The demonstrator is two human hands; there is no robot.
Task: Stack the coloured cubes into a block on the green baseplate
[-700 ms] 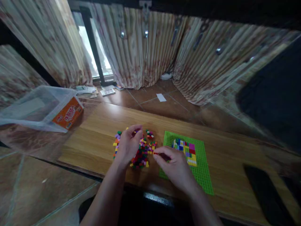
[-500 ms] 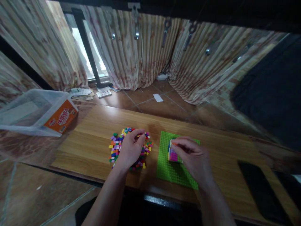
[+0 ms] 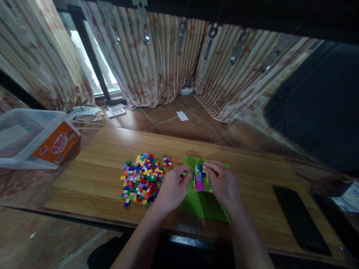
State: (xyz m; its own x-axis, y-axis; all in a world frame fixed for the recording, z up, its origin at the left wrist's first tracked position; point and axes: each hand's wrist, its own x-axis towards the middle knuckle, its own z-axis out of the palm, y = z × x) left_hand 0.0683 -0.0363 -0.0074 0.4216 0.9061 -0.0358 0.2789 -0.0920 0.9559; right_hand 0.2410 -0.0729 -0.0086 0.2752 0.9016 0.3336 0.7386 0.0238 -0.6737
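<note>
On the desk [image 3: 92, 168] before you, brick pile [image 3: 140, 179] lies L of ctr, w/ a few loose bricks [image 3: 167, 161] by its far-R corner. Baseplate [image 3: 203, 207] is R of the pile; brick block [image 3: 200, 178] is on it, toward the far side. Your L hand [image 3: 174, 186] is b/w pile & block; R hand [image 3: 225, 184] at the block's R side. Flat slab [image 3: 301, 220] lies well R of the plate. Tub [image 3: 39, 140]: far L, past the pile. Behind desk: paper slip [image 3: 182, 116] on floor [image 3: 168, 119], then curtains [image 3: 171, 71].
</note>
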